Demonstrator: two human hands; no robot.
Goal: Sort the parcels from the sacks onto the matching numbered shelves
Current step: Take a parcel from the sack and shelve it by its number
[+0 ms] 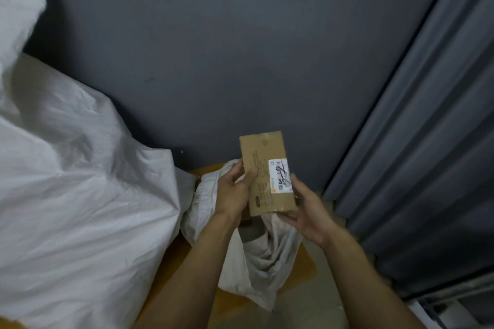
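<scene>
I hold a small brown cardboard parcel (266,168) upright in front of me, its white label (280,175) with handwritten marks facing me. My left hand (234,191) grips its left edge, thumb on the front. My right hand (307,212) cups its lower right corner from beneath, fingers curled round the bottom. Right under the parcel lies a small, crumpled white sack (256,256) with its mouth open. A large, full white sack (80,181) bulges at the left.
A dark grey wall (227,48) stands straight ahead. Ribbed grey roller-shutter panels (427,128) run down the right side. The small sack lies on flattened brown cardboard (184,275) on the floor.
</scene>
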